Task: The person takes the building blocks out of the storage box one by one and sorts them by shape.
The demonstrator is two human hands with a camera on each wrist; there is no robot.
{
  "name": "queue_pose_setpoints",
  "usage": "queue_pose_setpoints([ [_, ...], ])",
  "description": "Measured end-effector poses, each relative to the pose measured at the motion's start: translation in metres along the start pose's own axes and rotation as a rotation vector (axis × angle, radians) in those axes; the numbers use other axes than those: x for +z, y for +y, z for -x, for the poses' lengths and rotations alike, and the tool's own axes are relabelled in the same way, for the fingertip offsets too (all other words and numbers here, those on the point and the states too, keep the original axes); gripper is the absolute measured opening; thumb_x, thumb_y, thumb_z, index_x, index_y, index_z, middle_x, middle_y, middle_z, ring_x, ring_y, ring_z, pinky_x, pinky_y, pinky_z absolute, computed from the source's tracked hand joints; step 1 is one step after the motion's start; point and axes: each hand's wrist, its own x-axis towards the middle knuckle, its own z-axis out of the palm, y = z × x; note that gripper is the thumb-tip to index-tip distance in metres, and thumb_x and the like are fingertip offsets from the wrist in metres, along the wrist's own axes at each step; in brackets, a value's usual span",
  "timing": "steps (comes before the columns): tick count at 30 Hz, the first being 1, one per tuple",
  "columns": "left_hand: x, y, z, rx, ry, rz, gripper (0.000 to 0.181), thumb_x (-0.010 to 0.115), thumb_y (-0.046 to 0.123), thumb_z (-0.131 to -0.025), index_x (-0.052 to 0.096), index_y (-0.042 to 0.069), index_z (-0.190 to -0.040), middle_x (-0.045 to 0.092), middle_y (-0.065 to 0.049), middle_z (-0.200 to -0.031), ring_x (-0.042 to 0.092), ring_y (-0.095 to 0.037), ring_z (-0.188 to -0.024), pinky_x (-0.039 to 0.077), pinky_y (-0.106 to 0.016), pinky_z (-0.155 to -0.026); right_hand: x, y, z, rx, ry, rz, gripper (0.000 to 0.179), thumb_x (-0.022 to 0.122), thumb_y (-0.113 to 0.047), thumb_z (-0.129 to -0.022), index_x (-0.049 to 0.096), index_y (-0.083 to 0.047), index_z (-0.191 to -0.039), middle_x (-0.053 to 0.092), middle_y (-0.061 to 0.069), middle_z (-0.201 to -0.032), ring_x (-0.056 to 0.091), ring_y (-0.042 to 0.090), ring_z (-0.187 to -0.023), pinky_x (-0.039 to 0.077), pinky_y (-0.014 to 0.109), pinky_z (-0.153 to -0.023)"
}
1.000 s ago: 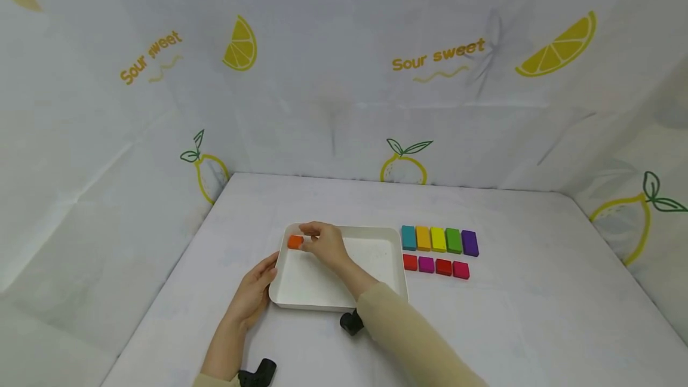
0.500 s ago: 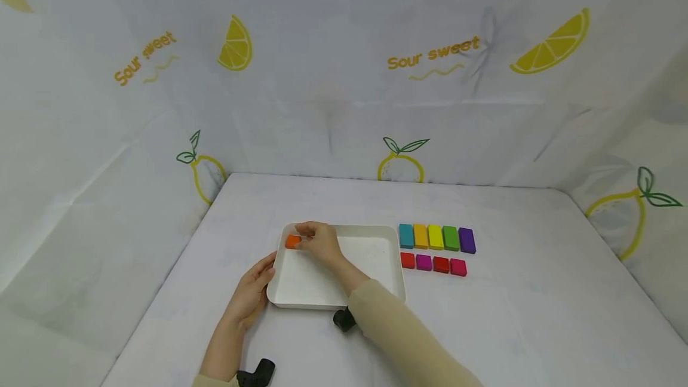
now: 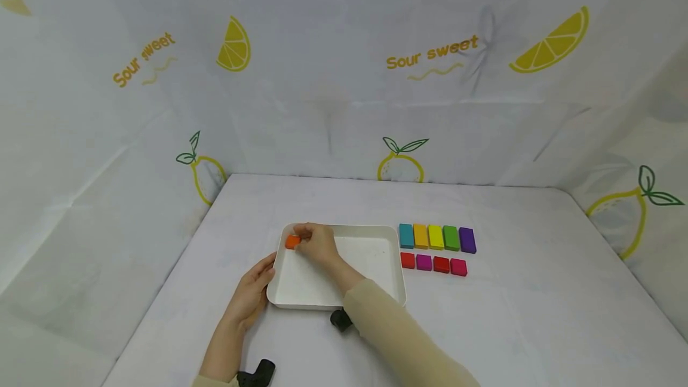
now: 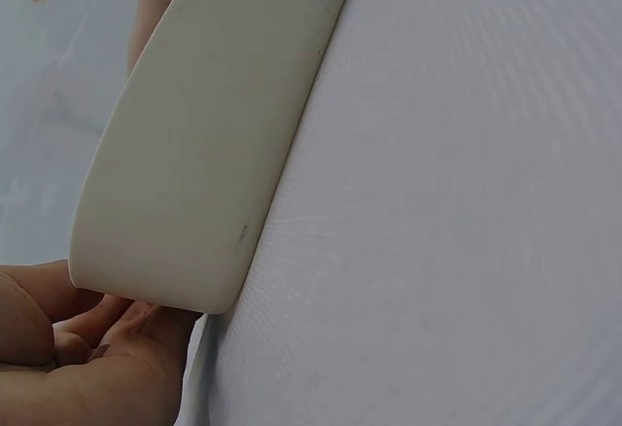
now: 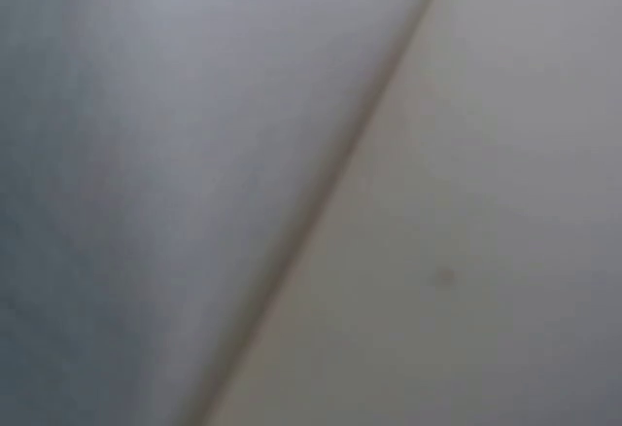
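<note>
An orange block (image 3: pixel 292 242) sits inside the white tray (image 3: pixel 371 297), at its back left corner. My right hand (image 3: pixel 318 243) reaches over the tray and pinches this block from its right side. At the tray's left side is my left hand (image 3: pixel 252 291), which holds the wall, its thumb by the rim. Seen from the left wrist, the fingers and thumb of the left hand (image 4: pixel 126 358) meet the end of the tray (image 4: pixel 194 154). Only a blurred pale tray surface (image 5: pixel 457 212) fills the right wrist view; the right hand is out of it.
Right of the tray lie two rows of blocks. Blue (image 3: pixel 406 236), orange-yellow (image 3: pixel 421 236), yellow (image 3: pixel 436 237), green (image 3: pixel 451 238) and purple (image 3: pixel 467 240) form the back row. Smaller red (image 3: pixel 407 260), magenta (image 3: pixel 424 263) and pink-red (image 3: pixel 458 267) ones lie in front.
The fingers of my right hand have drawn closer onto the orange block, and the hand has shifted slightly left. My left hand keeps its place at the tray. The head view has moved slightly.
</note>
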Motion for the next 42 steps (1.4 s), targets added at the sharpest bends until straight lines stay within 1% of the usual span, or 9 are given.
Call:
queue_pose_setpoints([
  [6, 0.001, -0.001, 0.002, -0.004, 0.007, 0.004, 0.051, 0.035, 0.011, -0.107, 0.022, 0.004, -0.156, 0.023, -0.017, -0.164, 0.026, -0.029, -0.149, 0.043, -0.01, -0.098, 0.005, 0.0, 0.001, 0.008, -0.008, 0.009, 0.035, 0.074, 0.007, -0.079, 0.071, 0.003, -0.114, 0.074, 0.016, -0.113, 0.07, 0.026, -0.102, 0.058, 0.033, -0.088],
  [9, 0.001, -0.001, 0.003, -0.009, 0.009, 0.005, 0.051, 0.035, 0.012, -0.107, 0.022, 0.005, -0.156, 0.023, -0.017, -0.164, 0.026, -0.029, -0.149, 0.043, -0.01, -0.097, 0.007, 0.0, 0.001, 0.01, -0.005, 0.036, 0.035, 0.076, 0.005, -0.079, 0.071, 0.002, -0.114, 0.074, 0.015, -0.114, 0.07, 0.024, -0.102, 0.058, 0.032, -0.089],
  [13, 0.001, -0.001, 0.003, -0.018, 0.008, 0.014, 0.051, 0.034, 0.012, -0.107, 0.022, 0.005, -0.156, 0.024, -0.016, -0.164, 0.027, -0.029, -0.148, 0.043, -0.01, -0.097, 0.007, 0.0, 0.002, 0.017, -0.002, 0.062, 0.035, 0.076, 0.004, -0.08, 0.071, 0.0, -0.115, 0.074, 0.014, -0.114, 0.069, 0.023, -0.1, 0.058, 0.031, -0.088],
  [17, 0.002, -0.002, 0.003, -0.014, -0.002, 0.013, 0.051, 0.034, 0.012, -0.108, 0.022, 0.005, -0.156, 0.023, -0.015, -0.164, 0.026, -0.029, -0.149, 0.043, -0.009, -0.098, 0.006, -0.001, 0.005, 0.02, -0.002, 0.064, 0.035, 0.075, 0.005, -0.08, 0.071, 0.001, -0.115, 0.074, 0.015, -0.114, 0.07, 0.024, -0.1, 0.058, 0.032, -0.087],
  [21, 0.002, -0.002, 0.002, -0.007, -0.009, 0.01, 0.052, 0.035, 0.011, -0.107, 0.021, 0.004, -0.156, 0.022, -0.016, -0.164, 0.025, -0.029, -0.149, 0.043, -0.009, -0.098, 0.003, 0.0, 0.006, 0.003, -0.003, 0.087, 0.035, 0.075, 0.006, -0.08, 0.071, 0.002, -0.115, 0.074, 0.015, -0.114, 0.07, 0.024, -0.1, 0.058, 0.032, -0.088],
  [25, 0.003, -0.001, 0.0, -0.005, -0.011, 0.008, 0.052, 0.034, 0.011, -0.107, 0.021, 0.004, -0.156, 0.022, -0.016, -0.164, 0.025, -0.029, -0.149, 0.043, -0.009, -0.098, -0.002, -0.001, 0.007, -0.011, 0.002, 0.106, 0.035, 0.075, 0.005, -0.08, 0.071, 0.002, -0.116, 0.074, 0.015, -0.114, 0.069, 0.025, -0.102, 0.057, 0.035, -0.09],
  [31, 0.002, 0.0, 0.0, -0.012, -0.004, -0.003, 0.051, 0.033, 0.011, -0.108, 0.02, 0.004, -0.157, 0.021, -0.016, -0.165, 0.023, -0.028, -0.15, 0.042, -0.006, -0.095, -0.013, -0.003, 0.009, 0.002, -0.005, 0.109, 0.034, 0.074, 0.0, -0.084, 0.071, -0.002, -0.117, 0.074, 0.012, -0.117, 0.068, 0.025, -0.111, 0.056, 0.035, -0.095],
  [36, 0.002, 0.001, 0.0, -0.016, 0.001, -0.004, 0.051, 0.033, 0.012, -0.108, 0.02, 0.004, -0.157, 0.021, -0.016, -0.164, 0.023, -0.028, -0.15, 0.042, -0.006, -0.095, -0.024, -0.012, 0.013, -0.017, -0.022, 0.076, 0.031, 0.074, -0.002, -0.085, 0.072, -0.004, -0.116, 0.074, 0.009, -0.118, 0.067, 0.024, -0.113, 0.055, 0.032, -0.097],
  [42, 0.002, 0.003, 0.0, -0.017, 0.013, -0.007, 0.051, 0.033, 0.011, -0.107, 0.021, 0.003, -0.156, 0.022, -0.017, -0.164, 0.024, -0.028, -0.149, 0.043, -0.008, -0.096, -0.042, -0.027, 0.024, -0.034, -0.049, -0.047, 0.033, 0.075, -0.004, -0.084, 0.072, -0.004, -0.117, 0.073, 0.009, -0.12, 0.065, 0.024, -0.117, 0.054, 0.027, -0.099],
])
